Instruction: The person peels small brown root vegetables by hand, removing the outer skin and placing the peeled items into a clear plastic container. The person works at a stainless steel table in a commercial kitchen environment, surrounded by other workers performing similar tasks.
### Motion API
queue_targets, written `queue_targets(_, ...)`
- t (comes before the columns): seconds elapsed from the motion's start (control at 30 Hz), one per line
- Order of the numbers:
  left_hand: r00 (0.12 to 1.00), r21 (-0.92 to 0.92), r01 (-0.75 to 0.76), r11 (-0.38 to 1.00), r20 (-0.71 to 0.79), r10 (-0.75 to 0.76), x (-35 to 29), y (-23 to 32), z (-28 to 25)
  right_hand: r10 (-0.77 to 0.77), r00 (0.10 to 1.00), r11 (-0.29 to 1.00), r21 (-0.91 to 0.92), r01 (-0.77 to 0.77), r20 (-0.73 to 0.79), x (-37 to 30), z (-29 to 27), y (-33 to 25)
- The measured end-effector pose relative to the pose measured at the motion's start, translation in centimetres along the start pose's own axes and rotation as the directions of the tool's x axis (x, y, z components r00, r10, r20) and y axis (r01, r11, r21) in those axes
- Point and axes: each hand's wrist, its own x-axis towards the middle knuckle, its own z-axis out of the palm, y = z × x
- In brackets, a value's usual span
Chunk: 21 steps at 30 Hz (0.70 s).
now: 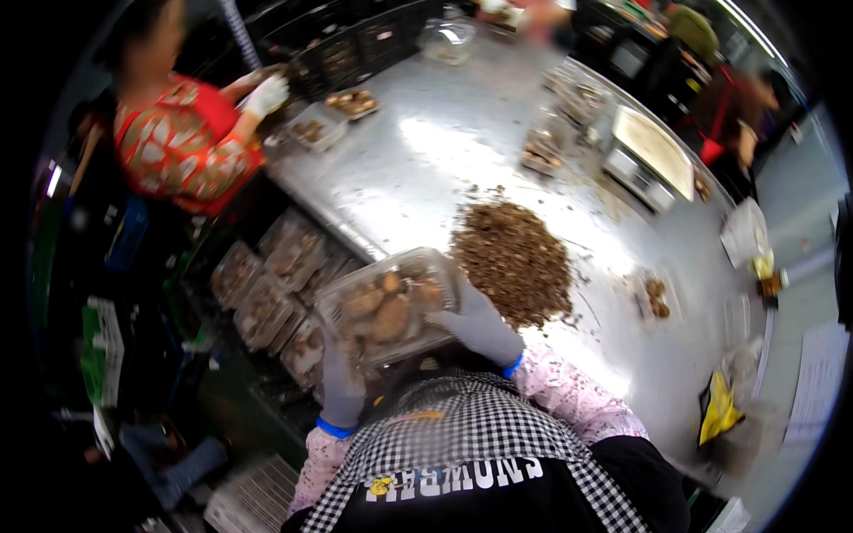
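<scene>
Between my two gloved hands is a clear plastic box of brown mushrooms (pixel 388 318), held tilted over the near left edge of the steel table. My left hand (pixel 341 384), in a grey glove with a blue cuff, grips its lower left side. On the right side my right hand (pixel 481 322), gloved alike, is closed round the box's edge. Several similar filled boxes (pixel 264 313) are stacked just left of my left hand, below table height. A heap of brown crumbly debris (pixel 513 263) lies on the table beyond my right hand.
A scale (pixel 649 155) stands at the far right of the steel table (pixel 355 191). Nearer is a small box with a few mushrooms (pixel 656 296). Across the left corner works a person in a red apron (pixel 191 142), beside two filled trays (pixel 318 129). Other people stand farther back.
</scene>
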Motion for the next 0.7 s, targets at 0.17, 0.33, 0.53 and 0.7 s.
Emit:
queue_targets(0.17,0.802,-0.059,-0.387,0.920,0.470,0.368,4.4,2.0,11.8,0.316,0.892,0.926,0.311,-0.215,-0.323,-11.2,-10.0,4.9)
queue_targets(0.33,0.562,-0.177,0.026,0.984,0.816,0.132,1.4,-1.9,27.0,0.339,0.697,0.906,0.420,-0.059,-0.632,-22.4,-15.3,9.4)
queue_targets(0.53,0.698,0.119,0.253,0.960,0.665,-0.267,-1.6,1.3,34.7,0.413,0.579,0.911,0.311,-0.272,-0.703,-26.1,-20.0,15.7)
queue_targets(0.7,0.803,0.164,0.011,0.986,0.587,-0.107,-1.7,1.4,34.4,0.408,0.603,0.729,-0.154,-0.668,-0.686,-26.8,-23.3,16.6)
